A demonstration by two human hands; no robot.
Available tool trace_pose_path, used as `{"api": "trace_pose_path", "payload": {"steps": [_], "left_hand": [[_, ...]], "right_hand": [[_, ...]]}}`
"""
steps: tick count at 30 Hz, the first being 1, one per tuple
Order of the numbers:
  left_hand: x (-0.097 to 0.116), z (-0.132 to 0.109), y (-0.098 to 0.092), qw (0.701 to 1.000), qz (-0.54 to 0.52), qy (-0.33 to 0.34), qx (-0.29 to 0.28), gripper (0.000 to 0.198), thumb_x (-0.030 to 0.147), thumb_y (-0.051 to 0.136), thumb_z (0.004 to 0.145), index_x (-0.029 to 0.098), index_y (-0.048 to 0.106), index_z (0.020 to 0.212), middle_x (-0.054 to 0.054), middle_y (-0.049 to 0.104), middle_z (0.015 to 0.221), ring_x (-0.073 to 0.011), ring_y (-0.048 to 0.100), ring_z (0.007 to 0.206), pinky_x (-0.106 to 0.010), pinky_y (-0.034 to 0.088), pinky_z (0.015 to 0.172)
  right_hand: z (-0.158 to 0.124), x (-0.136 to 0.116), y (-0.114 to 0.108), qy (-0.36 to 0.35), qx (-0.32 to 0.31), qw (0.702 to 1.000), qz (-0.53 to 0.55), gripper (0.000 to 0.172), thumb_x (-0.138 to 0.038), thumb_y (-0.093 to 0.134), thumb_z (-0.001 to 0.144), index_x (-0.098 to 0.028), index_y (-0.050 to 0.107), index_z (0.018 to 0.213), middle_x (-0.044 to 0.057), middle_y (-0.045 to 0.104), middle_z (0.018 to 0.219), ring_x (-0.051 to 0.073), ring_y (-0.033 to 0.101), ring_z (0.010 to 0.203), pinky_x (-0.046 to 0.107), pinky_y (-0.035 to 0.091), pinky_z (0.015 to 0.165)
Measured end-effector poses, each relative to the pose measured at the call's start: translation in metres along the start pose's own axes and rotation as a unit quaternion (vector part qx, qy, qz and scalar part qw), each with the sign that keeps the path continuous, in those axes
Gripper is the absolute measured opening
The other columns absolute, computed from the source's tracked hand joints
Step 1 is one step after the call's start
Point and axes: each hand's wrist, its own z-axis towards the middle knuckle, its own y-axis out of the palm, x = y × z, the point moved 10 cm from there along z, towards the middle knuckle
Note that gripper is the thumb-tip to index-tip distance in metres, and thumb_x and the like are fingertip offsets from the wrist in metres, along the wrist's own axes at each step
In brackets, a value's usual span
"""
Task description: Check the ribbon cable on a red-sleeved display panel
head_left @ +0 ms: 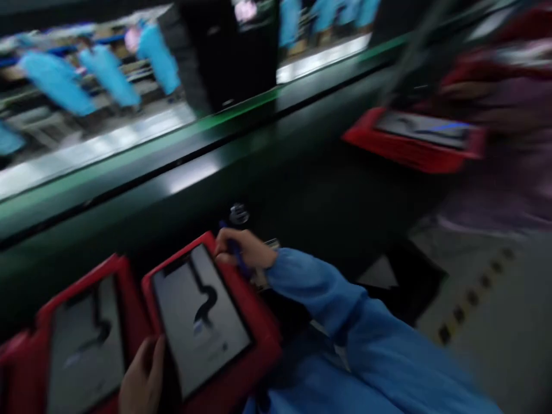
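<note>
Our right hand [244, 248] was out ahead of us, blue sleeve [319, 287] stretched forward and to the left, the fingers curled shut around a blue pen [236, 257] at the far corner of the nearer red tray [252, 313]. Our left hand [142, 379] came up from the bottom edge, thumb over the tray's near rim, fingers tucked beneath it and out of sight, gripping that edge. The tray lay tilted on the dark bench [328, 201], a grey panel [200, 316] in it with a black curled cable [204, 302] on top. Just left, touching it, sat a second red tray [121, 276], cut off by the frame's lower edge. A third red tray [409, 146] lay well apart on the far right. Everything was smeared by motion: a small shiny round thing [238, 214] beyond the pen we couldn't identify, and the figures in blue coats [103, 72] across the green belt edge [129, 155] were only streaks.
</note>
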Motion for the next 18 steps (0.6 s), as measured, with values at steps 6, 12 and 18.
{"api": "trace_pose_path", "payload": {"steps": [6, 12, 18], "left_hand": [[-0.013, -0.023, -0.008, 0.996, -0.007, -0.093, 0.012, 0.030, 0.047, 0.037, 0.091, 0.023, 0.047, 0.077, -0.003, 0.055, 0.067, -0.0213, 0.053, 0.064, -0.033, 0.032, 0.066], [-0.025, -0.027, -0.016, 0.973, -0.198, -0.116, 0.018, 0.035, 0.051, 0.045, 0.093, 0.022, 0.047, 0.074, 0.000, 0.049, 0.068, -0.0166, 0.048, 0.067, -0.029, 0.036, 0.066], [-0.032, -0.029, -0.004, 0.877, -0.437, -0.201, 0.007, 0.040, 0.056, 0.061, 0.087, 0.019, 0.056, 0.101, -0.002, 0.061, 0.090, -0.0165, 0.057, 0.084, -0.025, 0.046, 0.072]], "right_hand": [[0.003, 0.022, 0.000, 0.066, 0.001, 0.997, -0.038, 0.030, -0.031, 0.076, 0.084, -0.019, 0.050, 0.083, 0.002, 0.066, 0.087, 0.012, 0.062, 0.074, 0.024, 0.050, 0.069], [-0.001, 0.024, -0.013, 0.087, 0.039, 0.988, -0.121, 0.027, -0.030, 0.077, 0.077, -0.020, 0.052, 0.079, 0.004, 0.070, 0.085, 0.015, 0.067, 0.067, 0.025, 0.056, 0.060], [0.001, 0.027, -0.017, 0.093, 0.053, 0.985, -0.138, 0.033, -0.038, 0.083, 0.071, -0.024, 0.054, 0.076, 0.006, 0.072, 0.084, 0.019, 0.069, 0.064, 0.030, 0.058, 0.055]]}}
